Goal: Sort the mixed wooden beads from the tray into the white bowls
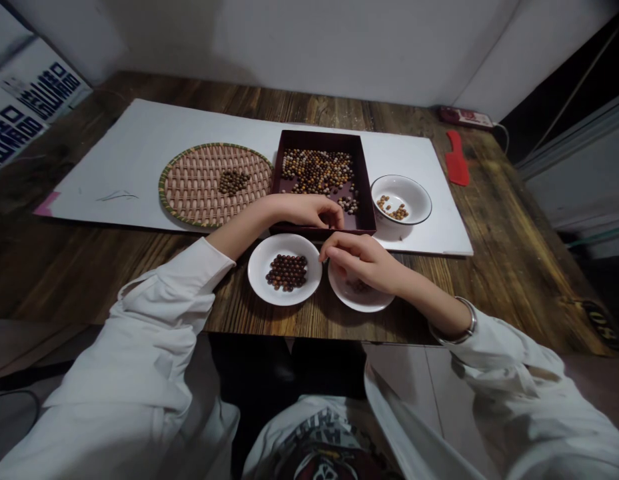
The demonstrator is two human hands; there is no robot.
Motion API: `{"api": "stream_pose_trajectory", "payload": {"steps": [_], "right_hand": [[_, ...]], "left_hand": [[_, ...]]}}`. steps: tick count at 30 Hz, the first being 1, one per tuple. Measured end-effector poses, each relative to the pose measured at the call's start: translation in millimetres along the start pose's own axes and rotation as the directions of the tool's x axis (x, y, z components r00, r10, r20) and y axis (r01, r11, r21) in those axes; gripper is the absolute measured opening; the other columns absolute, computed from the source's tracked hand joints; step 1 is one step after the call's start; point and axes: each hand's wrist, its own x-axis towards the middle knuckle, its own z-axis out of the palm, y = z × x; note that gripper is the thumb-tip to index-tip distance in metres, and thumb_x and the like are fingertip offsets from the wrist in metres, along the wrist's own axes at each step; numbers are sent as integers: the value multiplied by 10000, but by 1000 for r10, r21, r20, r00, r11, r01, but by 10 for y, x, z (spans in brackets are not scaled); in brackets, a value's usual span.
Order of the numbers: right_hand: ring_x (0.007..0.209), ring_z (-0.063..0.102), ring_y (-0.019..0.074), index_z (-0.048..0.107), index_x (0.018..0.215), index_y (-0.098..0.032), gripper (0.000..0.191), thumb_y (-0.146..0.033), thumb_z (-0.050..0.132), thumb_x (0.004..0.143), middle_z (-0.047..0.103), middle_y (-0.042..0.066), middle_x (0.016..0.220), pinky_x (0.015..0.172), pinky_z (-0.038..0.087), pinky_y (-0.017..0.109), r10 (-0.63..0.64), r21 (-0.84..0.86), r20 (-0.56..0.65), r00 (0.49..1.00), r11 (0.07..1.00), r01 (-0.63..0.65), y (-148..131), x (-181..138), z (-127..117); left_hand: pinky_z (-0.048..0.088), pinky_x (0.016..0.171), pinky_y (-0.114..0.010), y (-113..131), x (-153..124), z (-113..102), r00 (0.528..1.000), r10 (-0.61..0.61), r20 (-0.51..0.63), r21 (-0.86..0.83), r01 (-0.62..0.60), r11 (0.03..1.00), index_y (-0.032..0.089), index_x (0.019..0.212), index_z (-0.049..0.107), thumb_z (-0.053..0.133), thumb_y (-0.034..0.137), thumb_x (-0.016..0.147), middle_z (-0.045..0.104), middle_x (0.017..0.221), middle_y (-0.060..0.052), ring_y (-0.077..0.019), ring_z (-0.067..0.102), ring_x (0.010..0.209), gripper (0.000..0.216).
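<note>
My left hand (309, 210) rests at the near edge of the dark maroon tray (365, 193) of mixed beads, fingers curled in a pinch; what it holds is hidden. My right hand (362, 261) hovers over a white dish (362, 301) with a few dark beads, fingers curled together, contents too small to make out. Just left of it a white dish (259, 270) holds a pile of dark brown beads (287, 271).
A round woven tray (189, 180) with a small heap of olive beads lies at the left on a white sheet (134, 153). A white bowl (414, 193) with tan beads stands right of the maroon tray. A red comb (457, 159) and a power strip (464, 118) lie far right.
</note>
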Motion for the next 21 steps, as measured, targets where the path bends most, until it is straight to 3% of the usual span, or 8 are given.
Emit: {"api": "stream_pose_trajectory", "payload": {"steps": [5,16,21], "right_hand": [[568,514,97,654,965,-150,305,-379,461,1023,599,-20,662,587,372,223,-13,-11,-2,1000,1000,13,1,3,0],[596,524,104,657,959,-149,298,-370,466,1019,591,-20,663,606,373,228,-14,-3,-8,1000,1000,14,-10,6,1],[578,515,103,656,970,-150,306,-374,456,1023,583,-24,651,596,369,227,-15,-4,-3,1000,1000,15,-5,4,4]], "left_hand": [[417,1004,-321,-1,-9,-10,1000,-1,-3,-31,1,1000,186,1137,683,597,256,792,703,1081,-42,-194,596,1030,363],[454,915,-264,36,-18,-29,1000,5,-13,-77,-6,997,173,971,751,645,364,810,735,982,-32,-173,619,934,271],[434,970,-292,28,-14,-30,1000,-10,-12,-84,9,996,176,1008,774,638,381,832,744,995,-40,-191,622,972,303]]}}
